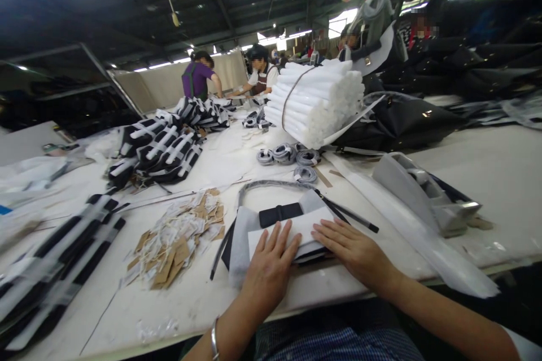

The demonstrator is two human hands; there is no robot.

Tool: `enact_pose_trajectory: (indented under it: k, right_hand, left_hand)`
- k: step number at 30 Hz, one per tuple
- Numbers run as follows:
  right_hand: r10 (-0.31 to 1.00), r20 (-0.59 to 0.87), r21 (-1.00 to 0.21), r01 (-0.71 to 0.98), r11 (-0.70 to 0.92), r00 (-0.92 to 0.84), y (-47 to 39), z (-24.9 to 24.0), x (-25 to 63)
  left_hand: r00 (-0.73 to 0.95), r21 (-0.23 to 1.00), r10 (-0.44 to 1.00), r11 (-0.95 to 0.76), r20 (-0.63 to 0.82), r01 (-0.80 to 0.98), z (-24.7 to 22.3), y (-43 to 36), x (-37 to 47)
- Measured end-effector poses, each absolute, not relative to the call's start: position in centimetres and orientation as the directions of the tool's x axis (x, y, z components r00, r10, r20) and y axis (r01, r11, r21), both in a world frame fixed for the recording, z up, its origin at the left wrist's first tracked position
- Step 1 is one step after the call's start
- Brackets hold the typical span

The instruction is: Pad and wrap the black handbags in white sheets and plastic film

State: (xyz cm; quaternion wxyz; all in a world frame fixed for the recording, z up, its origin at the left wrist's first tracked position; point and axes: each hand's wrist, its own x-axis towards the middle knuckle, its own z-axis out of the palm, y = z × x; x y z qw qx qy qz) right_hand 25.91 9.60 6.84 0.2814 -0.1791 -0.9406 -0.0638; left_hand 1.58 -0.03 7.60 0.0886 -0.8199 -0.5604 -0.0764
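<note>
A black handbag point(280, 214) lies flat at the table's front edge, partly covered by pale wrapping. Across its lower part is a white sheet point(311, 224). My left hand point(271, 262) rests on the sheet's left part with its fingers stretched out. Flat on its right part lies my right hand point(353, 248), fingers extended side by side. A grey-wrapped handle point(271, 184) arches above the bag, and its dark strap end sticks out to the right. The bag's lower edge is partly hidden by my hands.
Left of the bag lies a heap of brown and white tags point(182, 242). Black wrapped pieces point(63, 259) are stacked farther left. Behind are coiled straps point(283, 153) and a tied bundle of white rolls point(317, 101). At right stands a grey tape dispenser point(417, 189). Two people work beyond.
</note>
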Motion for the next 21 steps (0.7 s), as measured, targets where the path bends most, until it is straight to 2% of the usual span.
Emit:
enact_pose_trajectory:
  k: [6, 12, 14, 16, 17, 19, 21]
  right_hand:
    - [0.352, 0.593, -0.109, 0.362, 0.926, -0.724, 9.9, 4.6, 26.4]
    - [0.368, 0.597, -0.165, 0.339, 0.926, -0.713, 9.5, 5.7, 26.6]
    - [0.462, 0.631, -0.263, 0.388, 0.883, -0.623, 8.7, 6.1, 27.6]
    - [0.653, 0.619, -0.440, 0.496, 0.749, -0.436, 7.6, 6.1, 28.9]
    - [0.763, 0.557, -0.556, 0.535, 0.637, -0.329, 7.0, 6.0, 29.5]
    - [0.928, 0.314, -0.773, 0.515, 0.372, -0.198, 6.1, 5.7, 30.5]
    - [0.976, 0.042, -0.907, 0.401, 0.127, -0.215, 5.6, 5.7, 30.7]
  left_hand:
    - [0.305, 0.003, 0.940, -0.309, 0.153, 0.951, 8.3, 0.5, 4.2]
    - [0.287, -0.023, 0.920, -0.292, 0.266, 0.956, 6.1, 0.5, 3.8]
    - [0.281, -0.036, 0.912, -0.283, 0.299, 0.958, 5.7, 0.4, 3.7]
    - [0.289, -0.050, 0.903, -0.288, 0.318, 0.956, 5.6, 0.4, 3.6]
    - [0.295, -0.060, 0.898, -0.292, 0.325, 0.955, 5.6, 0.4, 3.6]
    - [0.304, -0.081, 0.891, -0.294, 0.338, 0.952, 5.6, 0.5, 3.5]
    - [0.311, -0.098, 0.885, -0.296, 0.347, 0.950, 5.6, 0.6, 3.4]
